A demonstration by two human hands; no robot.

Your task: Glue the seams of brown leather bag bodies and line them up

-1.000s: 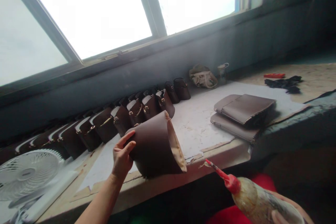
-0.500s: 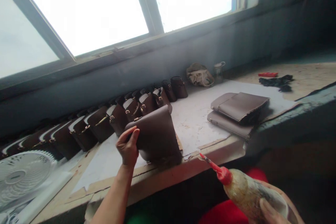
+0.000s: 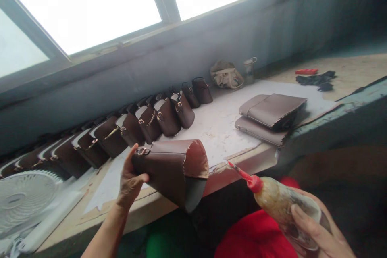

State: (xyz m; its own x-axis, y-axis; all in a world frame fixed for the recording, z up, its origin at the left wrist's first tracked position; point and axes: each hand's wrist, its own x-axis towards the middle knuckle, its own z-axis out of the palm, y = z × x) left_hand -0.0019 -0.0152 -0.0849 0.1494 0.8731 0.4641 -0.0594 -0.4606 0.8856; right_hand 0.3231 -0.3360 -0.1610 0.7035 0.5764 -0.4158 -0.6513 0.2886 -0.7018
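Observation:
My left hand (image 3: 130, 179) grips a dark brown leather bag piece (image 3: 165, 165) by its buckled end, thumb on the near side. The piece lies on its side over the table's front edge, its hollow end with a toothed rim facing right. In my right hand (image 3: 317, 225) is a stained glue bottle (image 3: 281, 201) with a red nozzle (image 3: 242, 175). The nozzle tip points up and left, apart from the bag piece. My fingers wrap round the bottle's body.
Several similar brown bag pieces (image 3: 166, 117) stand in rows along the wall. Two flattened brown pieces (image 3: 272, 109) lie stacked at the right. A white fan (image 3: 18, 201) is at the left. Farther back are a cloth bundle (image 3: 226, 75), a jar (image 3: 249, 70) and a black cloth (image 3: 316, 80).
My left hand has turned and tilted the bag piece, so its buckle and hollow end now show. The bottle has stayed in my right hand, shifted slightly left in view.

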